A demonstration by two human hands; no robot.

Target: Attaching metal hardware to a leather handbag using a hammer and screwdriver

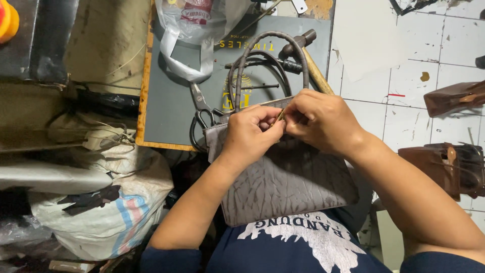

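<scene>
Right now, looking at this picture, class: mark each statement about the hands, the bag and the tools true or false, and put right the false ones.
1. Both hands meet at the top edge of the grey bag. True: the left hand and the right hand pinch there, by the zip.
2. The scissors lie left of the bag. True.
3. The right hand holds the hammer. False: the hammer lies on the board, behind the bag, and no hand touches it.
4. The bag's handle hangs down below the bag. False: it arches up over the board.
5. A white plastic bag lies on the board. True.
</scene>
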